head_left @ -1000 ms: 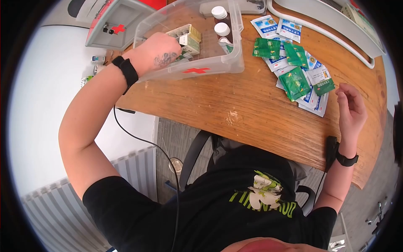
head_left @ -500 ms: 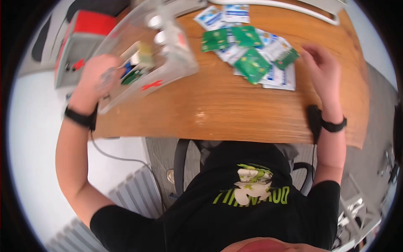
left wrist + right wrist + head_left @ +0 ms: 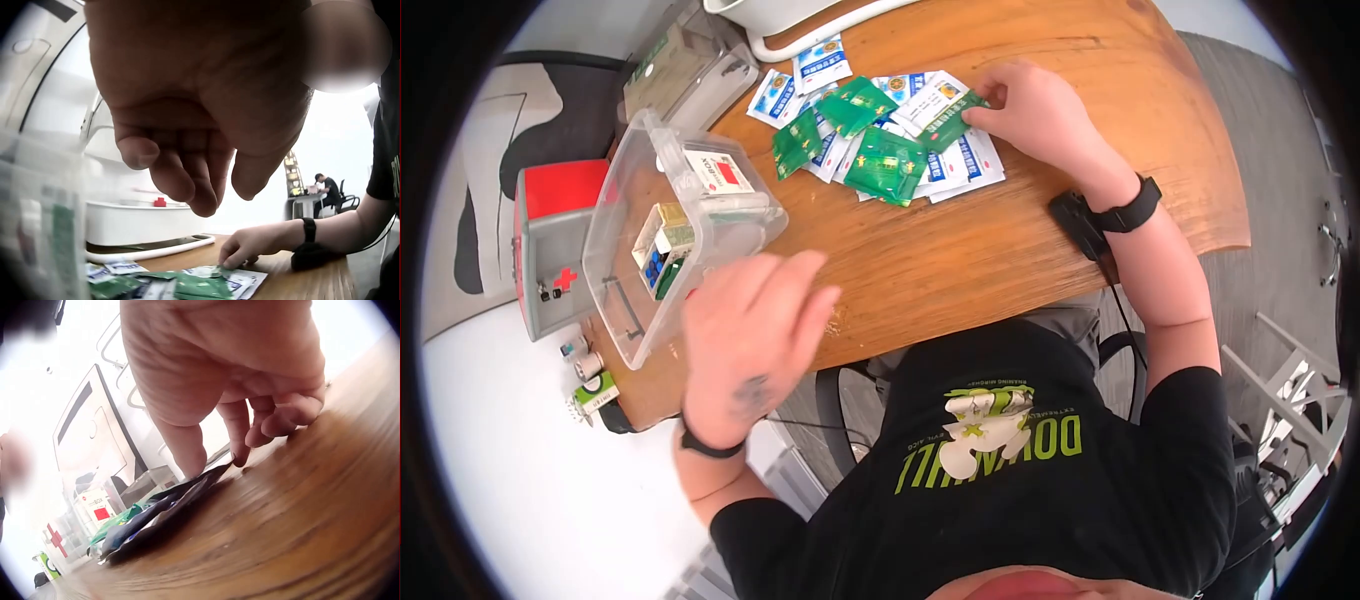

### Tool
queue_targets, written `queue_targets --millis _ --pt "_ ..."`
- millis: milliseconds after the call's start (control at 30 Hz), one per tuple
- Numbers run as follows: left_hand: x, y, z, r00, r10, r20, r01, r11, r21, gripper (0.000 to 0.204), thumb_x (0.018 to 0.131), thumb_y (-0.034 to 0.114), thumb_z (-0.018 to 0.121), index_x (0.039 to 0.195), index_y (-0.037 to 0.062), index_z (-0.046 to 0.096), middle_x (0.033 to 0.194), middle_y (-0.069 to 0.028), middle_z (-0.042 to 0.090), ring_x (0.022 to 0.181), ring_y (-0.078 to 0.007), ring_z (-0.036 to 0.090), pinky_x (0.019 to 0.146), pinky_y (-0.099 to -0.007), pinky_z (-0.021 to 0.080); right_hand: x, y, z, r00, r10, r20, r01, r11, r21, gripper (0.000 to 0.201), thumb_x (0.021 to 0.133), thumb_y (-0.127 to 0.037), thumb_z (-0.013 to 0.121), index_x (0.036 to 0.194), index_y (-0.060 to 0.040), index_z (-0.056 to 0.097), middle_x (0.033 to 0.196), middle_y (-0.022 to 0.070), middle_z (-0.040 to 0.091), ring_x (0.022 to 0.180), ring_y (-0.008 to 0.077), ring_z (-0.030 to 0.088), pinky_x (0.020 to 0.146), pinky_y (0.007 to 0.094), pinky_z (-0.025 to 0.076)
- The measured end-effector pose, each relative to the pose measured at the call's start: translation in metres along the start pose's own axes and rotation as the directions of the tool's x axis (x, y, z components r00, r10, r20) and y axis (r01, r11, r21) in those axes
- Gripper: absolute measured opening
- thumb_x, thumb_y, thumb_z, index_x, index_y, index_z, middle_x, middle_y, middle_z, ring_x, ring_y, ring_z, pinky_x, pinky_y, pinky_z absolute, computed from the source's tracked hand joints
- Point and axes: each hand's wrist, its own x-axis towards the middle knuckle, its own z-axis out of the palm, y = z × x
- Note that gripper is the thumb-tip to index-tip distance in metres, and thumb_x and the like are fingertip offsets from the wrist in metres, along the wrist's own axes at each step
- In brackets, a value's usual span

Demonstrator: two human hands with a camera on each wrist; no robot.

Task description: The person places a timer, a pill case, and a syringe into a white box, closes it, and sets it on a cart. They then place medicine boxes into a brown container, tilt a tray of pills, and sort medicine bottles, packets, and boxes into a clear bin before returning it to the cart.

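At the right side of a sachet pile, my right hand (image 3: 1040, 118) pinches the corner of a white-and-green sachet (image 3: 930, 104) between thumb and forefinger. The right wrist view shows the thumb (image 3: 187, 453) right at that corner, the other fingers loosely bent. Beneath and beside it lie green sachets (image 3: 884, 166) and white-and-blue sachets (image 3: 822, 62), overlapping on the wooden table. My left hand (image 3: 745, 330) hovers in front of the clear plastic box (image 3: 772, 222), palm down. In the left wrist view its fingers (image 3: 172, 178) hang relaxed with nothing in them.
The clear box holds a small opened carton (image 3: 662, 232) and a white box with a red square (image 3: 718, 172). Left of it stands a red-and-grey first-aid case (image 3: 560, 250). Small bottles and a green carton (image 3: 596, 390) stand by the table's left edge. A white stand (image 3: 830, 30) borders the back.
My left hand has come out of the clear box and moved toward the table's front. My right hand has reached the white-and-green sachet and grasped its corner. The head view has turned.
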Motion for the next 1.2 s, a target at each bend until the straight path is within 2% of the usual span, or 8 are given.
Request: queue_targets --millis 200,300,400,500,700,833,1067,1200 --pt "0.049 0.006 0.056 0.991 -0.036 -0.128 0.000 0.963 -0.270 0.023 0.081 0.010 0.078 0.102 0.0051 0.070 0.084 -0.0098 0.066 0.078 -0.0304 0.065 0.069 -0.0386 0.051 0.005 0.008 0.000 0.996 -0.042 -0.082 0.073 0.896 0.438 0.021 0.085 -0.026 0.074 0.087 -0.0056 0.074 0.080 0.0101 0.073 0.075 0.0273 0.070 0.073 0.0374 0.056" --pt "0.077 0.005 0.073 0.979 -0.067 -0.193 0.004 0.952 -0.307 0.027 0.085 0.006 0.073 0.111 0.0066 0.072 0.092 -0.0115 0.070 0.083 -0.0256 0.067 0.075 -0.0345 0.053 -0.002 -0.002 -0.010 0.981 -0.002 -0.192 0.069 0.937 0.342 0.023 0.085 -0.029 0.072 0.088 -0.0063 0.075 0.080 0.0121 0.073 0.077 0.0288 0.071 0.074 0.0393 0.057" --pt "0.098 0.003 0.087 0.986 -0.034 -0.161 0.009 0.988 -0.152 0.025 0.086 0.010 0.071 0.111 0.0056 0.072 0.096 -0.0133 0.071 0.088 -0.0302 0.068 0.081 -0.0372 0.053 -0.007 -0.005 -0.017 0.999 0.039 -0.028 -0.039 0.999 0.004 0.026 0.087 -0.032 0.069 0.088 -0.0070 0.075 0.082 0.0143 0.074 0.080 0.0318 0.072 0.075 0.0418 0.058" --pt "0.107 -0.003 0.105 0.991 0.006 -0.130 -0.020 0.994 -0.110 0.023 0.087 0.013 0.070 0.108 0.0045 0.073 0.099 -0.0149 0.072 0.093 -0.0339 0.067 0.084 -0.0398 0.053 -0.008 -0.005 -0.009 0.995 0.025 0.095 -0.018 0.997 -0.076 0.026 0.086 -0.033 0.067 0.086 -0.0080 0.076 0.080 0.0150 0.073 0.081 0.0349 0.072 0.075 0.0448 0.058" --pt "0.101 0.007 0.109 0.999 -0.041 -0.022 0.037 0.987 -0.154 0.023 0.086 0.013 0.070 0.108 0.0043 0.072 0.103 -0.0160 0.072 0.100 -0.0356 0.066 0.090 -0.0411 0.051 -0.002 0.004 0.003 0.996 -0.071 -0.044 0.078 0.982 0.171 0.020 0.085 -0.026 0.066 0.088 -0.0081 0.075 0.079 0.0135 0.072 0.077 0.0343 0.071 0.072 0.0438 0.058" --pt "0.103 0.009 0.106 0.938 0.008 -0.345 -0.045 0.994 -0.098 0.033 0.084 0.009 0.072 0.117 0.0064 0.068 0.117 -0.0152 0.068 0.112 -0.0354 0.062 0.098 -0.0417 0.048 -0.012 -0.006 -0.010 0.926 -0.265 -0.268 0.315 0.935 0.164 0.013 0.087 -0.019 0.066 0.088 -0.0069 0.070 0.079 0.0114 0.070 0.075 0.0317 0.068 0.067 0.0409 0.055" --pt "0.114 0.018 0.076 0.978 0.105 -0.178 -0.109 0.994 -0.013 0.047 0.076 0.005 0.075 0.121 0.0069 0.066 0.134 -0.0126 0.060 0.120 -0.0337 0.058 0.101 -0.0429 0.046 -0.027 -0.021 -0.026 0.733 -0.543 -0.411 0.650 0.736 0.188 0.007 0.085 -0.011 0.071 0.087 -0.0067 0.066 0.077 0.0073 0.063 0.070 0.0281 0.064 0.062 0.0381 0.051" --pt "0.116 0.018 0.075 0.932 0.155 -0.326 -0.168 0.986 -0.012 0.049 0.071 0.005 0.079 0.118 0.0096 0.066 0.121 -0.0095 0.063 0.115 -0.0309 0.058 0.095 -0.0444 0.045 -0.029 -0.021 -0.026 0.689 -0.617 -0.380 0.720 0.641 0.264 0.009 0.083 -0.011 0.073 0.088 -0.0076 0.067 0.076 0.0067 0.063 0.070 0.0281 0.064 0.062 0.0378 0.050"
